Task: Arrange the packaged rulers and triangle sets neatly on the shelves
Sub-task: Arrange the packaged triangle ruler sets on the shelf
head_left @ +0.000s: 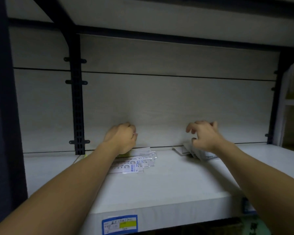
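A fanned stack of clear packaged rulers [139, 164] with blue labels lies flat on the white shelf [159, 187], near the back panel. My left hand [121, 138] sits over the stack's far end with its fingers curled. What they hold, if anything, is hidden behind the knuckles. To the right, a second pile of clear packages [187, 150] lies slanted against the back edge. My right hand [205, 135] hovers just above that pile, fingers loosely curled and spread, holding nothing.
The shelf's front edge carries a blue and yellow price label [119, 224]. A dark perforated upright [77, 106] stands at the left, and a dark post [275, 99] at the right. Another shelf board [176, 17] runs overhead.
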A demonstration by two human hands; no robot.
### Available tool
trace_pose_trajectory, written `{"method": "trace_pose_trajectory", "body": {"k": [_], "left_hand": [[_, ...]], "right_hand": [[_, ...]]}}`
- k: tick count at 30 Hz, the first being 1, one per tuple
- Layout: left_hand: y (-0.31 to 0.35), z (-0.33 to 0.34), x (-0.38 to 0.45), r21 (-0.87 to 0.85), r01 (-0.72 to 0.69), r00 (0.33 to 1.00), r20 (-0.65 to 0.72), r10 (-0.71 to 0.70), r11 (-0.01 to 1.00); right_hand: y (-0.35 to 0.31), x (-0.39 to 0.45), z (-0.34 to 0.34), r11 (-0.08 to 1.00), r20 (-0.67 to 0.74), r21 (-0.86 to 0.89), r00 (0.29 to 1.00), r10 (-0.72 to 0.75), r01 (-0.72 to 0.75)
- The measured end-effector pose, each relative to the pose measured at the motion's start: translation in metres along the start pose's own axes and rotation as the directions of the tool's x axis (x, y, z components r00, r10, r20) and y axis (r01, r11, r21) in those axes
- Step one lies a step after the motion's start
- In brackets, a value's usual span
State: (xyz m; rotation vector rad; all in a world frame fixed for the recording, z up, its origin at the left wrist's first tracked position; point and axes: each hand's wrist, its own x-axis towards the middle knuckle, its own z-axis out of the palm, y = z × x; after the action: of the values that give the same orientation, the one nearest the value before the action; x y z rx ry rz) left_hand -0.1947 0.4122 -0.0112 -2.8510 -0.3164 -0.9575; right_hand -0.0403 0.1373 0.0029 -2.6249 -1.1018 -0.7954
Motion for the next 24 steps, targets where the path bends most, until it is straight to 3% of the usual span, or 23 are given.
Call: {"method": "trace_pose_trajectory", "body": {"k": [10, 17, 24], "left_hand": [[0.031, 0.005, 0.014, 0.029, -0.079, 0.997, 0.022, 0.078, 0.996], [0.092, 0.020, 0.044, 0.075, -0.091, 0.995, 0.033, 0.089, 0.993], [0.193, 0.039, 0.076, -0.097, -0.072, 0.989, 0.124, 0.083, 0.993]], "right_hand": [[0.025, -0.010, -0.010, 0.999, 0.010, 0.012, 0.999, -0.031, 0.031], [0.093, -0.009, -0.020, 0.990, -0.097, 0.139, 0.995, 0.021, -0.007], [0.169, -0.010, -0.009, 0.976, -0.052, 0.215, 0.998, -0.028, 0.038]]}}
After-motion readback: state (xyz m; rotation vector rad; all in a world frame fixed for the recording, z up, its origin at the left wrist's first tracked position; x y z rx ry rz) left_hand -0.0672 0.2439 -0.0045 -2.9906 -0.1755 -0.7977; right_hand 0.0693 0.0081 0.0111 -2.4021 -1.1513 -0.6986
